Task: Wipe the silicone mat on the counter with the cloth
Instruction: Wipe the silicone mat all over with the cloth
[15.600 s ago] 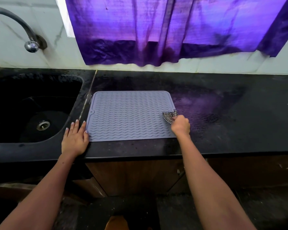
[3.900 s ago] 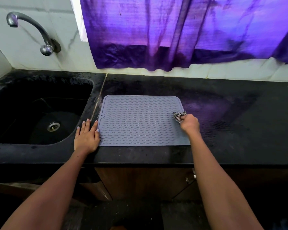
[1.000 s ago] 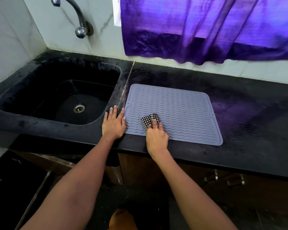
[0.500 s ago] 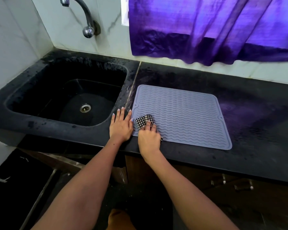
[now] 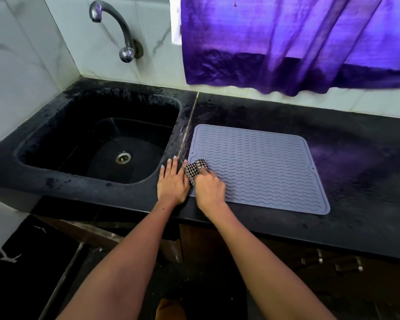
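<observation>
The grey silicone mat point(image 5: 259, 167) lies flat on the black bench point(image 5: 356, 158), just right of the sink point(image 5: 97, 135). At the mat's near-left corner, the right hand point(image 5: 209, 187) clutches the checkered cloth point(image 5: 194, 170) against it. The left hand point(image 5: 172, 181) rests flat, fingers straight, beside that corner, touching the cloth.

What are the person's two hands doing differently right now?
The left hand lies flat with straight fingers on the black counter at the mat's left edge; the right hand is curled round the checked cloth. The left hand holds nothing; the right grips the cloth on the grey silicone mat. Both sit close together near the mat's left front corner, beside the sink.
</observation>
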A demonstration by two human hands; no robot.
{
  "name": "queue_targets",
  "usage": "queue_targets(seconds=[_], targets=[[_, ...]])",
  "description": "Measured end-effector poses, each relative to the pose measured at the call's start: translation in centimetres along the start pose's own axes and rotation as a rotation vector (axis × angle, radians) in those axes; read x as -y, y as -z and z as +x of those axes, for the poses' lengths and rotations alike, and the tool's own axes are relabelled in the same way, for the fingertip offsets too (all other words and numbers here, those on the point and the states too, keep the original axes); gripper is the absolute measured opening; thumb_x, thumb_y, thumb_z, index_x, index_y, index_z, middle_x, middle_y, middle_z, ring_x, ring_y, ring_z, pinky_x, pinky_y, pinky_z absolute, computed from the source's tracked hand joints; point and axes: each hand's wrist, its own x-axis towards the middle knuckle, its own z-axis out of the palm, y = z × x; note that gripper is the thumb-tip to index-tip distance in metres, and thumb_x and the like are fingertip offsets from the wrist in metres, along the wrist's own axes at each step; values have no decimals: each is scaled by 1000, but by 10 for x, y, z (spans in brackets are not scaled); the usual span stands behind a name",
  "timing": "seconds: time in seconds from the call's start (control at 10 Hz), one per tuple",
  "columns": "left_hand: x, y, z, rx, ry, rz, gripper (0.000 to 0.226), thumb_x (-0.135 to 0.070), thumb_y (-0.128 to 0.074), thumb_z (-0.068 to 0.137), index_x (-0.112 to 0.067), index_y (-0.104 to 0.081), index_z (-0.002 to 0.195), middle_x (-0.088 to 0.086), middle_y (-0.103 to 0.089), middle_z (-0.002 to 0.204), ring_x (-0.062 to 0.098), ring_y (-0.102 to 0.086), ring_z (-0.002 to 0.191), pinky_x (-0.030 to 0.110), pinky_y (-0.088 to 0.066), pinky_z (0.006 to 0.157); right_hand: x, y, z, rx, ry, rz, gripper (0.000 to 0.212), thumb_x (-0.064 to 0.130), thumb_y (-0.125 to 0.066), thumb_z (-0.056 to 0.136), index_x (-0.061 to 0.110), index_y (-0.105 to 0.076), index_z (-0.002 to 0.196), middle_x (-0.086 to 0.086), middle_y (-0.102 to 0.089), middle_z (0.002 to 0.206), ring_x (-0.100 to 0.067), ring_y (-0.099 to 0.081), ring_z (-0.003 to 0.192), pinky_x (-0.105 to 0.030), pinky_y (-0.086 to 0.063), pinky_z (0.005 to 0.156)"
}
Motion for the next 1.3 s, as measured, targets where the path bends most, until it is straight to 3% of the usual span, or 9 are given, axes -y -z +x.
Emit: queue_targets(seconds=[0.1,0.3,0.4,0.5,0.7,0.9,1.1,1.2,1.3], targets=[[0,0,1,10,-4,-1,53,-33,-21,101,-23,-10,151,7,-1,160,23,2,148,40,1,121,-3,-9,0,34,27,-81,33,7,-38,96,6,-57,122,-11,-38,146,-33,-34,133,-44,-45,92],[2,-2,0,1,-5,-11,53,-33,-21,101,-23,-11,151,8,-2,160,23,2,148,40,1,121,-6,6,10,73,18,-45,29,3,-46,91,6,-61,115,-13,-56,126,-34,-53,116,-41,-48,87],[1,-3,1,-11,-6,-8,52,-33,-21,101,-22,-13,151,8,-3,160,23,1,148,40,0,121,-15,20,28,114,-111,136,30,10,-51,90,16,-64,117,-12,-63,118,-33,-58,111,-39,-48,90],[1,-4,1,-22,-1,-13,51,-32,-20,101,-19,-18,150,8,-3,160,23,1,148,40,1,121,-15,23,35,30,-129,160,29,9,-52,91,17,-64,116,-11,-65,116,-32,-59,109,-38,-48,89],[0,-3,1,-18,-1,-10,51,-33,-20,101,-17,-21,149,8,-2,160,22,2,148,40,2,121,-8,0,30,55,35,-44,30,6,-41,95,6,-60,119,-3,-37,149,-30,-37,133,-44,-44,94],[-1,-3,0,-17,4,-12,51,-33,-20,101,-18,-22,149,8,-2,160,23,1,148,40,2,121,-12,-1,31,48,63,-61,31,4,-43,94,9,-61,118,-2,-37,149,-28,-35,135,-44,-44,96],[-1,-2,0,-6,10,-18,51,-33,-18,101,-23,-11,151,7,-1,161,22,3,148,40,3,121,-21,15,34,-64,-85,-8,35,-2,-41,91,3,-57,122,-15,-60,122,-32,-55,115,-41,-47,87],[-1,-2,0,-5,13,-19,52,-34,-17,101,-23,-11,151,8,-1,160,22,3,148,40,3,121,-31,9,28,-64,-129,-31,30,-3,-43,91,1,-62,113,-13,-56,129,-32,-52,119,-43,-47,88],[-1,-3,1,0,13,-5,52,-35,-17,101,-23,-10,151,7,-1,160,22,4,148,40,4,121,-36,-5,23,-37,-69,-87,31,0,-45,92,4,-61,118,-7,-39,148,-31,-37,133,-46,-41,98]])
